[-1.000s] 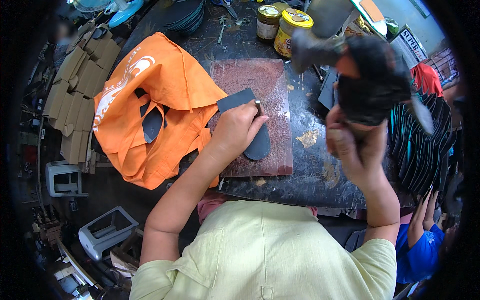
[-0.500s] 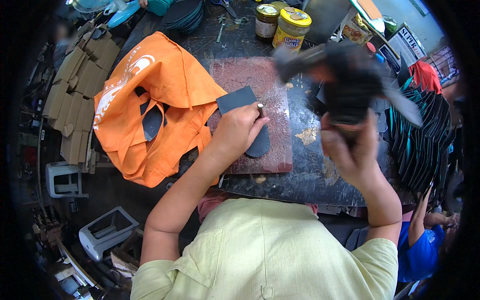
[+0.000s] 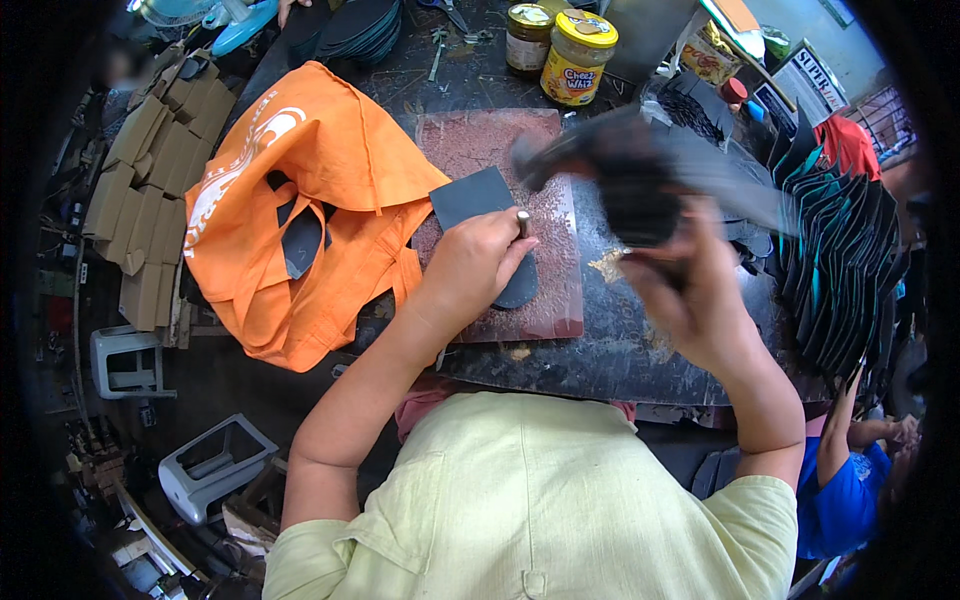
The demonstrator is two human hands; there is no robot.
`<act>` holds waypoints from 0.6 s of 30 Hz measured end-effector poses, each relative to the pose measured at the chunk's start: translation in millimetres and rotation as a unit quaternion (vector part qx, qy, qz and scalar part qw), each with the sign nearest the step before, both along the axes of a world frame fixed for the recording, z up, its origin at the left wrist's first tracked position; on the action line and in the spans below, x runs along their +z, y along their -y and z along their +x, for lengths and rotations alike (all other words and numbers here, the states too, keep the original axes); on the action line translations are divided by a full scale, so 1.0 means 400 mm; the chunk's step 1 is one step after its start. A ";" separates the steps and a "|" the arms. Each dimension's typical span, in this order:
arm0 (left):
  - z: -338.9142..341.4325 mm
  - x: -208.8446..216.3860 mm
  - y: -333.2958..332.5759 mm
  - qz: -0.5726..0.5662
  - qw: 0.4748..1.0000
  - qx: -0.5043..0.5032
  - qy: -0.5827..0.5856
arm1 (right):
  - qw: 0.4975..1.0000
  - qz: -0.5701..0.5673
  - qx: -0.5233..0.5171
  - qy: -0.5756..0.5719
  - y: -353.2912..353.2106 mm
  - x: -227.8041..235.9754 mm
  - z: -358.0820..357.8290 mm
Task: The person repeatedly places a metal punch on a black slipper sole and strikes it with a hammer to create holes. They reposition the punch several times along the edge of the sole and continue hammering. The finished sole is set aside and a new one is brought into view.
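Note:
My left hand is closed round a short metal punch, whose round top sticks up past the thumb. The punch's lower end is hidden by my fingers. Under that hand lies a dark, flat sole-shaped piece, square at the far end and rounded at the near end. It rests on a worn reddish board. My right hand grips a hammer with a dark, thick handle, raised to the right of the punch and smeared by motion.
An orange cloth bag lies left of the board. Two jars stand at the back. Stacked dark pieces line the right side; more dark pieces sit far left. Another person in a blue shirt is at the lower right.
The hammer in my right hand has moved left and slightly down, closer to the punch. My left hand, the punch and the dark piece stay nearly in place.

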State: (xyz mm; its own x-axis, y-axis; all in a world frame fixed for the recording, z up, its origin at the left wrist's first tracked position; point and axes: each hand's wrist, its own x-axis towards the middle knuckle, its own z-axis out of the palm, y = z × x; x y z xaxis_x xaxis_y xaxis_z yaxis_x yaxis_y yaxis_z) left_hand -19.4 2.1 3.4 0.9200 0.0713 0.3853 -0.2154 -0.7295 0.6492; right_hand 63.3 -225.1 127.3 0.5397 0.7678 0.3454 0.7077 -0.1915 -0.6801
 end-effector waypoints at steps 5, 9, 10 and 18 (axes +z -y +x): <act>-0.016 0.004 0.009 0.016 1.000 0.023 -0.009 | 0.982 -0.171 0.031 0.068 0.029 0.037 0.019; -0.009 0.000 0.002 -0.024 0.999 0.019 -0.025 | 0.998 -0.011 0.004 0.058 0.040 0.044 0.007; -0.007 -0.001 0.002 -0.034 0.999 0.011 -0.010 | 0.995 0.097 0.016 -0.022 0.034 0.031 -0.001; -0.024 0.008 0.016 -0.008 1.000 0.007 0.008 | 0.981 -0.188 0.028 0.048 0.029 0.032 0.003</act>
